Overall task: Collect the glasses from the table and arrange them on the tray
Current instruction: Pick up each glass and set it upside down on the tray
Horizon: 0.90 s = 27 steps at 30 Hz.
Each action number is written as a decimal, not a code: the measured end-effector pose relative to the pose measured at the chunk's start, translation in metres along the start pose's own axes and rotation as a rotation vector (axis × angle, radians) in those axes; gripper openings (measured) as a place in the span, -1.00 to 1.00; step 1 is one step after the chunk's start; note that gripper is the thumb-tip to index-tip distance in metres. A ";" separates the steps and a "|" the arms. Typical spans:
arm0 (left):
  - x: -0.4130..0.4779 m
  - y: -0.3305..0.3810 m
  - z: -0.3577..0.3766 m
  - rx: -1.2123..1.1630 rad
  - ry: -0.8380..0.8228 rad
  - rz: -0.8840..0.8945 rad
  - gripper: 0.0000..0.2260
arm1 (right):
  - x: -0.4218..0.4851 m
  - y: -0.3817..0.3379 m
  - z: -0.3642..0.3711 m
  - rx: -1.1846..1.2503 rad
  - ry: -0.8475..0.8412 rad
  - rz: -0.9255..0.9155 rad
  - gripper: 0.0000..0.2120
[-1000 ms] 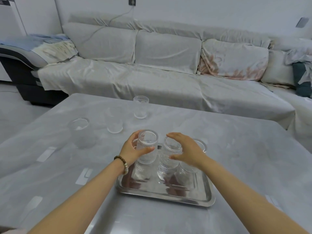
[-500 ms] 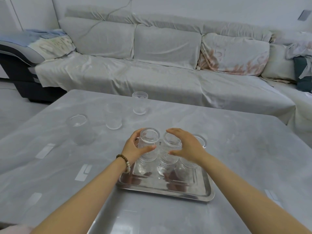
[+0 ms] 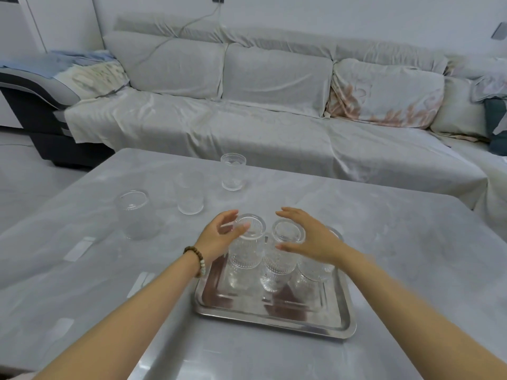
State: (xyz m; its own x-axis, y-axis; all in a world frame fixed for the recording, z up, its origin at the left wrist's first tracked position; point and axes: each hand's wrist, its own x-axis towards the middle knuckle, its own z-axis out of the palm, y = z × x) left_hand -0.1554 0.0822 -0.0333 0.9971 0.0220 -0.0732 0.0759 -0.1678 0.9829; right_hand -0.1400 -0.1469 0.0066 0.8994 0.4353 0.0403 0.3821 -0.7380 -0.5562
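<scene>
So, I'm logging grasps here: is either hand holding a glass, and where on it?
Nothing is held. The left hand and right hand are open beside the two glasses on the tray.

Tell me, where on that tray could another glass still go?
The tray's near half, between the three glasses and its front rim, is bare. The far row is crowded, with both hands around it.

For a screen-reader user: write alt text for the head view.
Two open hands, left hand and right hand, flank three glasses on a steel tray. Three more glasses stand on the grey table before a sofa.
</scene>
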 end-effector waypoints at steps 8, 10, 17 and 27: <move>0.074 0.059 -0.052 -0.126 0.151 -0.071 -0.73 | 0.080 -0.019 -0.033 0.595 0.147 0.162 -0.56; 0.101 0.069 -0.058 -0.209 0.102 -0.161 -0.60 | 0.111 -0.021 -0.029 0.758 0.099 0.240 -0.53; 0.188 0.075 -0.051 -0.264 0.040 -0.397 -0.38 | 0.208 -0.011 0.001 1.140 -0.071 0.459 -0.25; 0.231 0.040 -0.043 -0.300 0.020 -0.549 -0.43 | 0.257 -0.002 0.041 1.138 -0.147 0.471 -0.63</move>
State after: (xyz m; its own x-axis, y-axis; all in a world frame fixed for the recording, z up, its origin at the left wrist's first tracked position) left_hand 0.0779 0.1227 -0.0041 0.8130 0.0455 -0.5805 0.5681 0.1567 0.8079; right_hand 0.0813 -0.0127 -0.0155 0.8383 0.3573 -0.4118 -0.4400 -0.0029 -0.8980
